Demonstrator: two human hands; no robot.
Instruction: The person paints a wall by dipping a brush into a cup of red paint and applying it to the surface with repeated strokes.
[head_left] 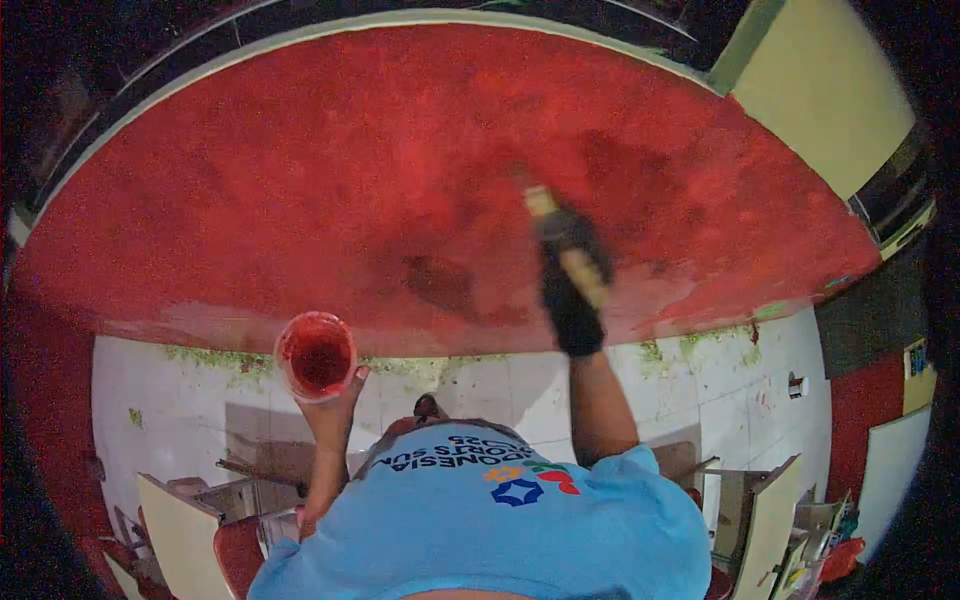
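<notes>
My left hand (pixel 340 395) is bare and wrapped round a clear plastic cup (pixel 317 356) with red paint inside, held upright below the wall. My right hand (pixel 575 280), in a black glove, is closed on a paintbrush (pixel 540 200). The brush has a pale ferrule, and its bristle end is against or close to the red wall (pixel 400 130); motion blur hides whether they touch. Darker, wet-looking patches lie on the wall to the right of the brush and below it on the left.
A white tiled floor (pixel 480 385) with green and red spatters runs along the wall's foot. Pale panels (pixel 180 510) and shelving stand at lower left and right. A cream wall section (pixel 830 90) is at upper right, and a red item (pixel 843 558) lies at lower right.
</notes>
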